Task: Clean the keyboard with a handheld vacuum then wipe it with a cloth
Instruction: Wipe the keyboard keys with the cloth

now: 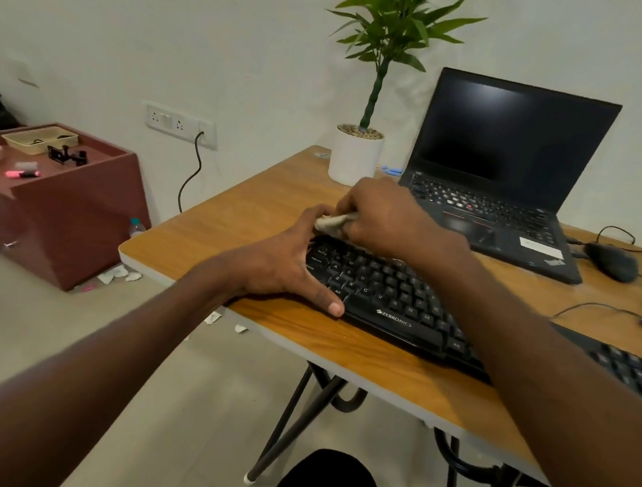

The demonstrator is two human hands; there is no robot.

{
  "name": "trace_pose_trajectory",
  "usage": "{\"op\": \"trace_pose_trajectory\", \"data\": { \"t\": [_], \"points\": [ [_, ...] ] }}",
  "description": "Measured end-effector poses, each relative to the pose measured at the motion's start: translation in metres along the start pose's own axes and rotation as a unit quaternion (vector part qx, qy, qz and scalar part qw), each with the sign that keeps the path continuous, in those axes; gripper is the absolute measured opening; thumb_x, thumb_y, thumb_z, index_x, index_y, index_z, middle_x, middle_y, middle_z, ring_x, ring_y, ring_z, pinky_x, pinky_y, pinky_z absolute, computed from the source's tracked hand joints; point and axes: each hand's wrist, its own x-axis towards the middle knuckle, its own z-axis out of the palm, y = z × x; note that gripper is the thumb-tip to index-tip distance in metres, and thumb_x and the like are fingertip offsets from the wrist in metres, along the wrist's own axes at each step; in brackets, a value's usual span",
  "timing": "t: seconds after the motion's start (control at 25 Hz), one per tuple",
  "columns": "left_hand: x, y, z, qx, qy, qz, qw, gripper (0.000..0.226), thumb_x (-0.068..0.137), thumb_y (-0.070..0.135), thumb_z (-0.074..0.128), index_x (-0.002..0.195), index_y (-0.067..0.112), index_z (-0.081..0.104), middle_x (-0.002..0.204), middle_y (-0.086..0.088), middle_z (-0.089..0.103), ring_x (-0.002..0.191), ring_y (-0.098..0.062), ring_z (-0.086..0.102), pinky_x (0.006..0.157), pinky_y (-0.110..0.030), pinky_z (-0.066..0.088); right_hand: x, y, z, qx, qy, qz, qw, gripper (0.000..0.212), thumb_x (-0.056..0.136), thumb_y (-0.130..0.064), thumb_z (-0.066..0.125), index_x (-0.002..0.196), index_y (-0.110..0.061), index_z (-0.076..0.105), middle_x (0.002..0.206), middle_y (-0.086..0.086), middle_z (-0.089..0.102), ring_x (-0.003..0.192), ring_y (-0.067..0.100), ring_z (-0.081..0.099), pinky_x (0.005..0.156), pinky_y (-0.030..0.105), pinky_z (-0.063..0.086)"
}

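A black keyboard (392, 292) lies slantwise on the wooden table (244, 213). My left hand (282, 263) rests flat on the keyboard's left end, thumb along its front edge, holding it down. My right hand (384, 214) is closed around a bunched pale cloth (333, 222) and presses it onto the keyboard's far left corner. My right forearm hides the keyboard's middle. No handheld vacuum is in view.
An open black laptop (508, 174) stands behind the keyboard, with a white potted plant (356, 157) to its left and a black mouse (613, 261) with cables to its right. A maroon cabinet (62, 205) with small items stands on the floor at left.
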Motion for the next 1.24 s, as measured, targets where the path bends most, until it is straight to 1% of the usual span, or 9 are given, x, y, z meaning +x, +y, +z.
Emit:
{"op": "trace_pose_trajectory", "data": {
  "t": [0.2, 0.32, 0.48, 0.6, 0.72, 0.84, 0.92, 1.08, 1.24],
  "points": [
    [0.000, 0.000, 0.000, 0.011, -0.003, -0.007, 1.000, 0.153, 0.050, 0.050, 0.105, 0.158, 0.059, -0.004, 0.171, -0.001, 0.025, 0.154, -0.026, 0.031, 0.125, -0.051, 0.033, -0.019, 0.006, 0.005, 0.003, -0.062, -0.003, 0.998, 0.029, 0.092, -0.017, 0.072, 0.115, -0.033, 0.078, 0.101, -0.010, 0.068, 0.095, 0.013, 0.062, 0.082, 0.034, 0.056],
    [0.001, 0.000, -0.001, -0.009, -0.006, -0.004, 1.000, 0.151, 0.055, 0.038, 0.105, 0.160, 0.055, -0.003, 0.167, 0.005, 0.032, 0.148, -0.019, 0.041, 0.123, -0.044, 0.038, -0.015, 0.012, 0.005, -0.028, -0.004, 0.031, 0.999, 0.035, 0.091, -0.022, 0.069, 0.124, -0.031, 0.074, 0.103, -0.005, 0.066, 0.094, 0.014, 0.061, 0.080, 0.033, 0.056],
    [0.002, -0.001, 0.000, -0.011, -0.011, -0.011, 1.000, 0.153, 0.055, 0.038, 0.104, 0.161, 0.053, -0.004, 0.167, 0.005, 0.032, 0.144, -0.017, 0.043, 0.119, -0.036, 0.041, -0.023, 0.009, 0.029, -0.045, 0.019, -0.031, 0.998, 0.042, 0.092, -0.015, 0.070, 0.133, -0.024, 0.069, 0.110, 0.000, 0.047, 0.096, 0.019, 0.055, 0.079, 0.032, 0.049],
    [0.003, -0.002, 0.000, -0.011, -0.008, -0.008, 1.000, 0.151, 0.057, 0.034, 0.104, 0.161, 0.051, -0.004, 0.166, 0.007, 0.032, 0.144, -0.015, 0.043, 0.114, -0.028, 0.042, -0.023, 0.022, 0.016, -0.087, 0.024, 0.024, 0.996, 0.028, 0.089, -0.016, 0.076, 0.118, -0.018, 0.075, 0.117, 0.004, 0.060, 0.100, 0.023, 0.062, 0.087, 0.040, 0.058],
    [0.002, -0.001, 0.001, -0.008, -0.004, -0.014, 1.000, 0.154, 0.053, 0.041, 0.105, 0.161, 0.052, -0.004, 0.171, 0.003, 0.028, 0.150, -0.020, 0.038, 0.124, -0.041, 0.036, -0.018, 0.009, 0.021, -0.039, 0.085, 0.023, 0.995, 0.030, 0.090, -0.016, 0.074, 0.119, -0.021, 0.077, 0.109, 0.004, 0.074, 0.097, 0.021, 0.068, 0.087, 0.039, 0.059],
    [0.002, 0.000, 0.000, 0.009, 0.000, -0.027, 1.000, 0.159, 0.044, 0.056, 0.104, 0.160, 0.055, -0.004, 0.174, -0.003, 0.020, 0.157, -0.025, 0.025, 0.128, -0.049, 0.028, -0.027, 0.000, 0.031, -0.017, 0.044, -0.018, 0.999, 0.035, 0.092, -0.013, 0.071, 0.125, -0.022, 0.075, 0.110, 0.005, 0.075, 0.098, 0.021, 0.068, 0.087, 0.036, 0.058],
    [0.002, -0.001, 0.001, 0.008, -0.001, -0.019, 1.000, 0.158, 0.044, 0.057, 0.104, 0.160, 0.054, -0.004, 0.173, 0.003, 0.025, 0.156, -0.022, 0.028, 0.127, -0.047, 0.029, -0.030, 0.008, 0.022, -0.025, 0.016, 0.008, 1.000, 0.033, 0.090, -0.014, 0.073, 0.123, -0.022, 0.075, 0.111, 0.005, 0.073, 0.099, 0.021, 0.066, 0.086, 0.035, 0.058],
    [0.003, -0.001, 0.001, 0.011, 0.010, -0.023, 1.000, 0.156, 0.049, 0.051, 0.105, 0.162, 0.051, -0.003, 0.173, -0.001, 0.023, 0.155, -0.019, 0.026, 0.126, -0.041, 0.029, -0.022, -0.003, 0.022, -0.016, 0.084, 0.002, 0.996, 0.035, 0.090, -0.014, 0.072, 0.124, -0.023, 0.075, 0.107, 0.005, 0.074, 0.097, 0.021, 0.067, 0.087, 0.038, 0.058],
    [0.003, -0.001, 0.001, 0.021, 0.011, -0.034, 0.999, 0.154, 0.050, 0.049, 0.102, 0.164, 0.048, -0.002, 0.174, -0.005, 0.021, 0.158, -0.025, 0.022, 0.126, -0.041, 0.027, -0.029, -0.006, 0.027, -0.031, 0.000, -0.016, 0.999, 0.041, 0.091, -0.011, 0.071, 0.131, -0.020, 0.071, 0.117, 0.005, 0.072, 0.105, 0.022, 0.066, 0.090, 0.035, 0.056]
  ]
}}
